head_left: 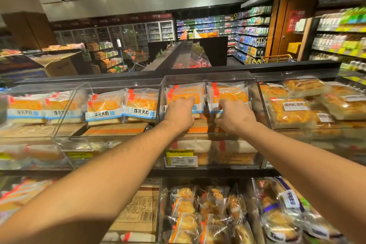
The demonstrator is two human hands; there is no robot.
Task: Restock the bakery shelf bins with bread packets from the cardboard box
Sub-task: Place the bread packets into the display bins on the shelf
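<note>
Gripping bread packets (185, 93): left hand (179, 114), right hand (234, 116).

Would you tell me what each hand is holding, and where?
Left hand holds the left packet at its lower front; right hand pinches the right packet at its lower edge.

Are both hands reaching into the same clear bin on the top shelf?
Yes: the left hand and right hand both touch upright bread packets inside the same clear acrylic bin.
</note>
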